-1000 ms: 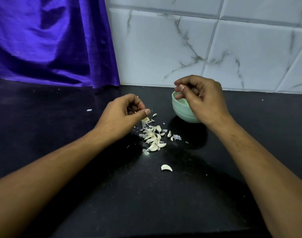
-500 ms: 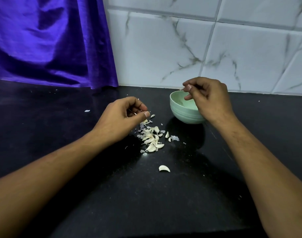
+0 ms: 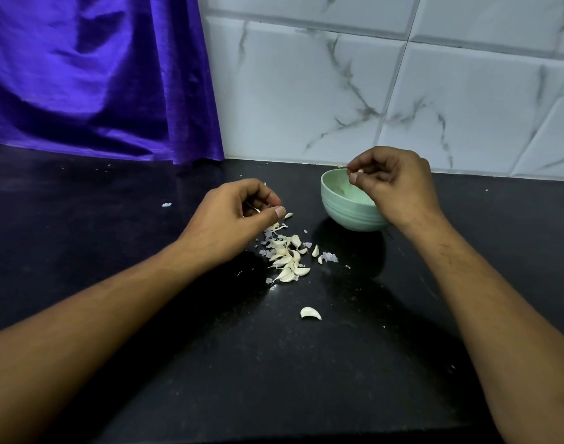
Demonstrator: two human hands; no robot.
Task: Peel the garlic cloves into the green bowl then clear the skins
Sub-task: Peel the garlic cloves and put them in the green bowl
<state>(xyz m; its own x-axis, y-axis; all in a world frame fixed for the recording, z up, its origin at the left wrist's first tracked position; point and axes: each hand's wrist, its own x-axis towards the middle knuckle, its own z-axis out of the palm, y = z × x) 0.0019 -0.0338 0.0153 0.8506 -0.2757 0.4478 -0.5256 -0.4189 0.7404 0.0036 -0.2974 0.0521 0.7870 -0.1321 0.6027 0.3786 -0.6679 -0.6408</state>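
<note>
Our left hand (image 3: 232,216) hangs just above the far end of the pile of garlic cloves and skins (image 3: 285,254), wrist bent down and forearm running in from the lower left. Its fingers are curled and the thumb is pressed to the forefinger, pinching a thin sliver of skin (image 3: 252,206) that shows in the hollow of the hand.

Our right hand (image 3: 392,184) is raised over the right rim of the green bowl (image 3: 344,209), knuckles up, with the forearm coming in from the lower right. The fingers are curled in and their tips are gathered above the bowl's mouth. A small pale bit sits at the tips (a clove or only a fingernail, we cannot tell), so we cannot say whether this hand holds anything.

The bowl stands upright on the black bench (image 3: 274,379), near the marbled tile wall (image 3: 370,91) and to the right of the pile. One single clove (image 3: 310,313) lies apart on the bench, nearer to us than the pile. A stray skin scrap (image 3: 166,205) lies well to the left, below the purple cloth (image 3: 91,75).
</note>
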